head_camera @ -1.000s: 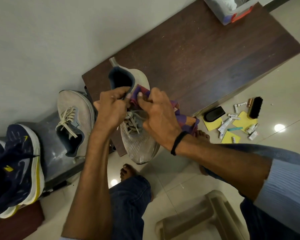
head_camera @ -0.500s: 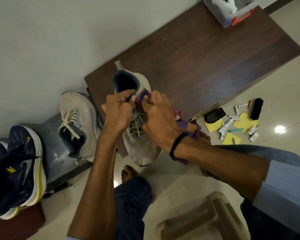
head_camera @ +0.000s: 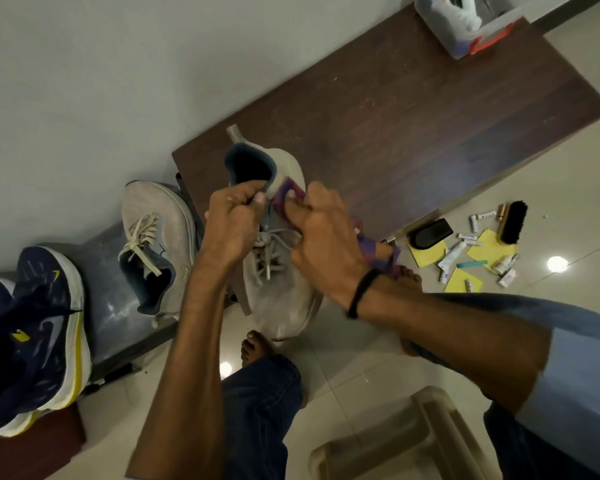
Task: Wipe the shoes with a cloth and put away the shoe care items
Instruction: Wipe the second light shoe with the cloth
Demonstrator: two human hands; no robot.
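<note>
At frame centre the left hand [head_camera: 232, 220] grips the collar of a grey mesh lace-up sneaker [head_camera: 281, 306], held over the edge of the dark brown wooden bench [head_camera: 395, 116]. The right hand [head_camera: 323, 244] pinches a purple cloth [head_camera: 286, 195] against the shoe's side. At lower left, navy trainers [head_camera: 42, 323] carry a yellow swoosh mark. At right, small white tubes [head_camera: 452, 254] lie on the floor, their print too small to read.

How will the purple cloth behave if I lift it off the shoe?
Probably floppy: the purple cloth hangs in loose folds behind the right hand. Likely light, pinned against the grey shoe by that hand alone. It may catch on the loose laces.
</note>
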